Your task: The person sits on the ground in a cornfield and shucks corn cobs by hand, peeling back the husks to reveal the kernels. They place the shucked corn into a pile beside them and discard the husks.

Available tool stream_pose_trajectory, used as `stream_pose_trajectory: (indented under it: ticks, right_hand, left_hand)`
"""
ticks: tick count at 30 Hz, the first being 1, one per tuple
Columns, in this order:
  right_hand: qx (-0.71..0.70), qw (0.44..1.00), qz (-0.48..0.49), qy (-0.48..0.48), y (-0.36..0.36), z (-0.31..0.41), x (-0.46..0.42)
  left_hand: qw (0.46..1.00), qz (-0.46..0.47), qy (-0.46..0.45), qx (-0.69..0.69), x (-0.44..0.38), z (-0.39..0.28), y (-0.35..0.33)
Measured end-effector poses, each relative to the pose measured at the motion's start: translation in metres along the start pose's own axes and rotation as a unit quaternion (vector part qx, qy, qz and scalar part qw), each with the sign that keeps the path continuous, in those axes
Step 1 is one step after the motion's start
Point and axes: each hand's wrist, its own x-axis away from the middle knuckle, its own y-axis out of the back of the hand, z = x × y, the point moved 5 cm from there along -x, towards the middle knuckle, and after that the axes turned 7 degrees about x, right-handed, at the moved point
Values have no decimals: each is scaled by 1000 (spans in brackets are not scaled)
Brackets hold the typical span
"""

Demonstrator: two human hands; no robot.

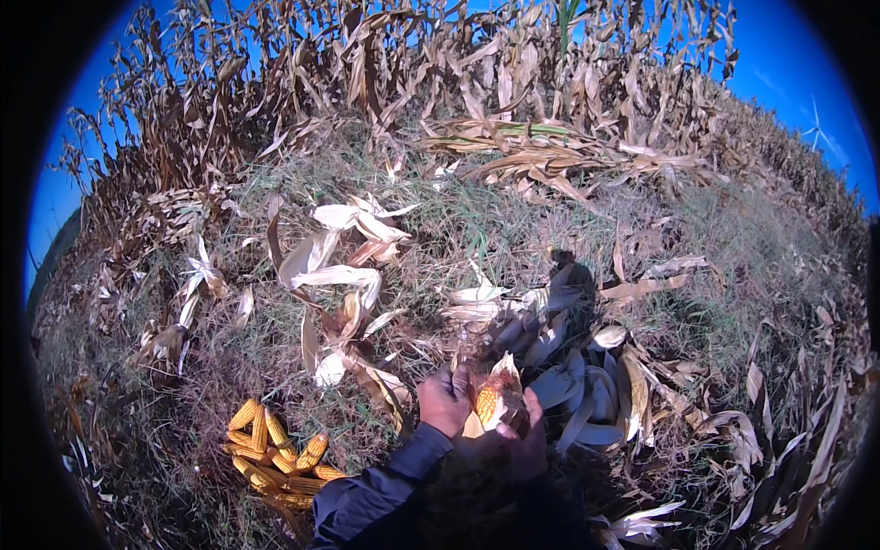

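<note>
An ear of corn [488,404], its husk partly opened so that yellow kernels and brown silk show, lies between my two hands at the lower middle. My left hand [442,401] has its fingers closed at the left edge of the husk. On the ear's right side is my right hand [528,436], partly in shadow, with its thumb against the lower husk. Several husked yellow corn cobs [278,454] lie in a pile on the grass to the left of my left sleeve.
Loose pale corn husks [591,392] lie right of my hands, and more husks [344,275] are ahead on the left. Cut stalks [536,148] rest before a row of standing dry corn plants [412,69]. A wind turbine [816,127] stands far off at the right.
</note>
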Motion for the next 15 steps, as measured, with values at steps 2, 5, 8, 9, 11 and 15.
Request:
stream_pose_trajectory:
  ticks: [2,5,8,9,11,15]
  right_hand:
    - [-1,996,53,71,-5,9,-19]
    - [-71,997,19,-20,-13,0,-25]
    - [-150,982,20,-111,4,-51,-25]
    - [-173,971,76,-143,-1,-46,-26]
    - [-57,986,-41,-151,-13,-8,-17]
    - [-164,963,-119,-179,-16,19,-14]
  left_hand:
    - [997,53,-8,-54,4,2,-8]
    - [990,91,-85,-57,18,-4,-22]
    - [987,88,-112,-71,26,-10,-29]
    - [987,88,-113,-77,26,-9,-29]
    - [989,84,-100,-72,25,-3,-22]
    - [994,95,-28,-50,24,-6,-25]
